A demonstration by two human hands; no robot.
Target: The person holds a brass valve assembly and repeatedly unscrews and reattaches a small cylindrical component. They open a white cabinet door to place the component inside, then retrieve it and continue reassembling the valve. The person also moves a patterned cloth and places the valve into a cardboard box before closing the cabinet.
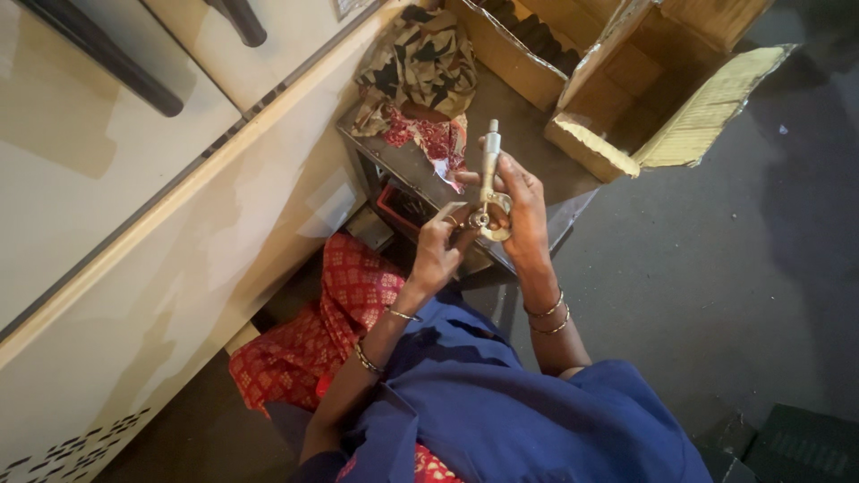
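Along the left runs a cream cabinet (134,224) with dark handles, and down by its foot the person sits on the floor, red patterned cloth (322,331) over the legs and a blue sleeve (501,411) toward me.

Next comes the left hand (436,255), bangles at the wrist. Its fingers are pinched on something small at the round lower end of the metal part (489,192), though I cannot make out what that small piece is, or whether it is going on or coming off.

The part itself is a slim silvery stem ending in a ring-shaped head, held upright in the air between the two hands, above the edge of the low bench (403,165). The right hand (523,210) is wrapped round it from behind, gripping it steady.

So the work looks to me mid-way: the piece is in hand and being fiddled with, not set down.

Behind on the bench lies crumpled camouflage and red cloth (416,76), and further right an open cardboard box (662,89) stands on grey floor (716,295).
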